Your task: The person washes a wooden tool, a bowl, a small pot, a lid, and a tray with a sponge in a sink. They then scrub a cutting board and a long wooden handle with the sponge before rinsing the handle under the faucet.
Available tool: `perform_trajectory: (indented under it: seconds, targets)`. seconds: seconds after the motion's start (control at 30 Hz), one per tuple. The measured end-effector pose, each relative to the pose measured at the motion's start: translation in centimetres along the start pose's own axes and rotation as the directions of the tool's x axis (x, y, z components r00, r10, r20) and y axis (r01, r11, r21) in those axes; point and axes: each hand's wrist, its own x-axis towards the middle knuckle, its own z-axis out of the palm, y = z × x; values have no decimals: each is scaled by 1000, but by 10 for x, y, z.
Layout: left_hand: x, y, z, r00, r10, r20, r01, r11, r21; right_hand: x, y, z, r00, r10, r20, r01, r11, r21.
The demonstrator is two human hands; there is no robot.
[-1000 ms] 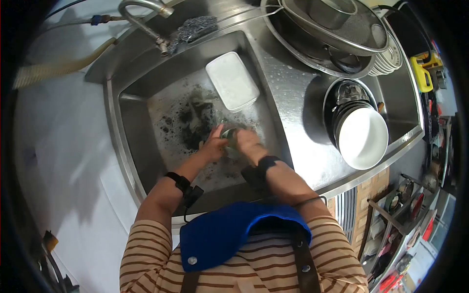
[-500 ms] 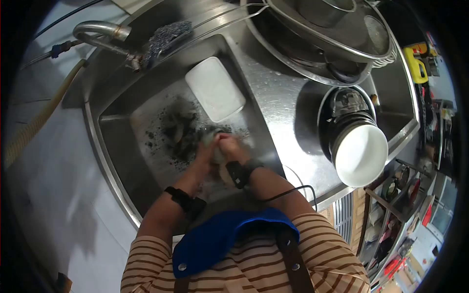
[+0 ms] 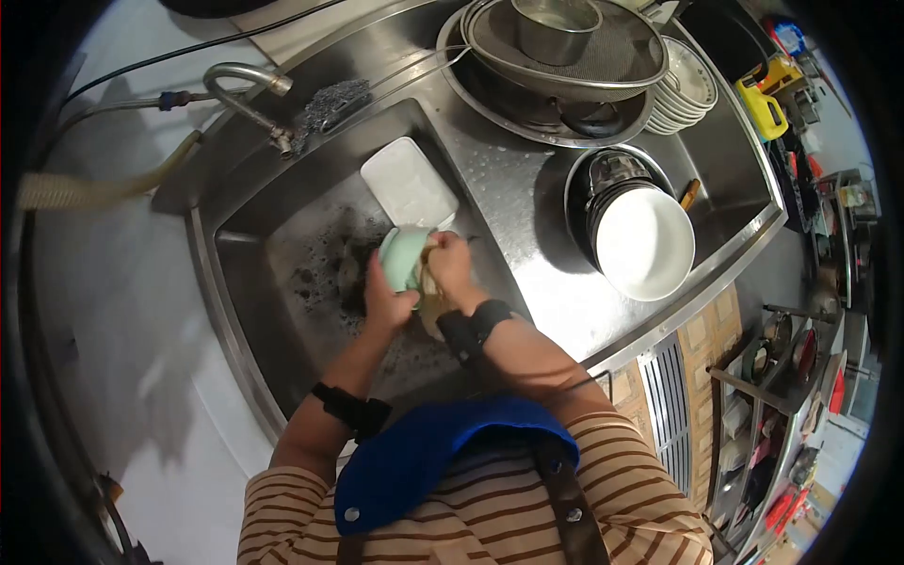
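Observation:
A pale green bowl [image 3: 405, 252] is held up on its side over the sink basin [image 3: 247, 311]. My left hand [image 3: 384, 294] is closed around the bowl's left and lower side. My right hand [image 3: 452, 268] grips a yellowish cloth [image 3: 432, 311] against the bowl's right side, and part of the cloth hangs below the fingers. Just beyond the bowl, a white rectangular dish [image 3: 410, 184] lies in the basin. Dark, foamy water covers the basin floor left of my hands; what lies under it is hard to make out.
A curved faucet [image 3: 250, 75] and a grey scouring pad [image 3: 336, 102] sit at the far left rim. On the right counter stand white bowls [image 3: 645, 245] stacked in a pan. Behind them are a mesh strainer [image 3: 603, 61], a metal pot [image 3: 557, 28] and stacked plates [image 3: 692, 85].
The green bowl, blurred low between my hands before, is now raised and plainly visible. My hands have moved slightly up and apart. The camera view has shifted.

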Motion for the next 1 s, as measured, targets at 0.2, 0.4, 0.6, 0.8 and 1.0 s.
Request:
perform_trajectory:
  seconds: [0.2,0.4,0.6,0.8,1.0]
  targets:
    - [-1,24,-5,967,243,-76,-243,970,8,-14,-26,-22,853,-126,506,-468,243,849]
    - [-5,44,-11,929,368,31,-367,916,162,-39,-48,-47,897,-195,396,-194,631,751]
    - [-21,100,-39,922,157,354,59,847,-528,-32,-34,-78,760,-234,606,-419,536,733]
    - [1,56,-57,684,-27,729,729,21,-684,-40,-35,-96,572,-355,740,-606,424,673]
    - [-5,41,-55,886,-145,441,458,125,-880,-30,-23,-91,748,-122,653,-199,896,397]
